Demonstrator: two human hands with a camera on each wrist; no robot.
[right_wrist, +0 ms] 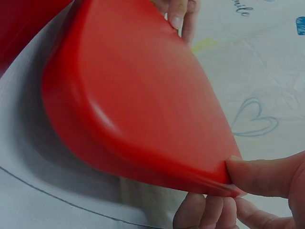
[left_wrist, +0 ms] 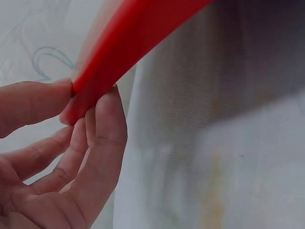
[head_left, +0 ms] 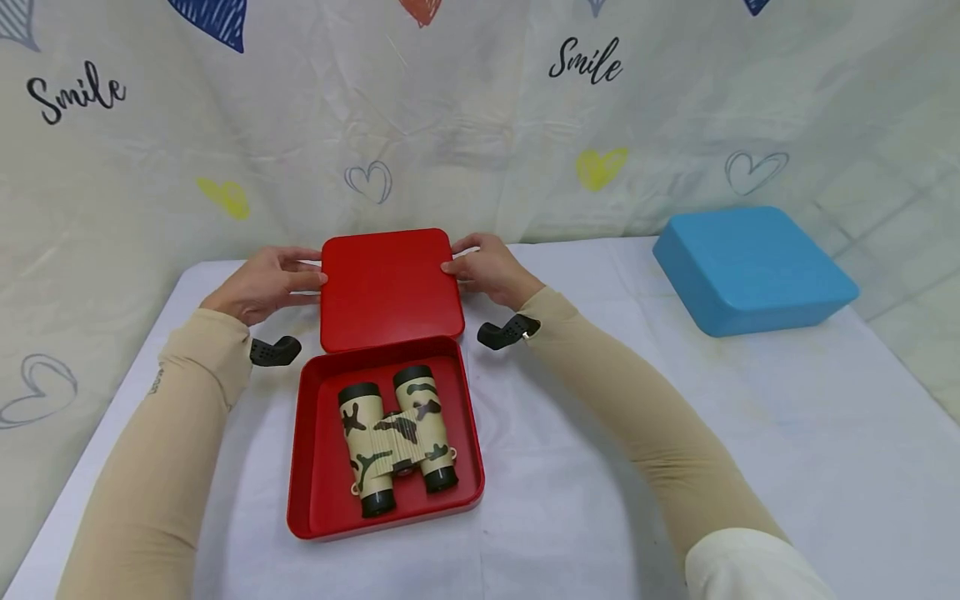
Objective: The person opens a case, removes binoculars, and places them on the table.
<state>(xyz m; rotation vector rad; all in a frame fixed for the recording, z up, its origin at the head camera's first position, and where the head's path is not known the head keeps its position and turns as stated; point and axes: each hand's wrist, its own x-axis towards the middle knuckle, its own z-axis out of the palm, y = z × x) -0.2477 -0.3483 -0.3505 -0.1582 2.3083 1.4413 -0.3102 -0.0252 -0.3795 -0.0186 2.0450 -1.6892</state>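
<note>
Both hands hold a red box lid [head_left: 390, 292] by its opposite side edges, its smooth outer face up. My left hand [head_left: 270, 279] pinches the left edge; in the left wrist view the thumb lies on one side of the lid's rim and the fingers on the other. At the right edge, my right hand [head_left: 491, 268] grips a corner, thumb on top and fingers underneath in the right wrist view. Just in front of the lid stands the open red box [head_left: 322, 500], and the lid's near edge overlaps its back rim. Camouflage-patterned binoculars [head_left: 405, 429] with black ends lie inside it.
A blue box [head_left: 757, 267] stands at the table's back right, apart from the hands. White cloth covers the table [head_left: 570, 517]. Behind the table's back edge hangs a pale curtain [head_left: 465, 108] printed with hearts and the word Smile.
</note>
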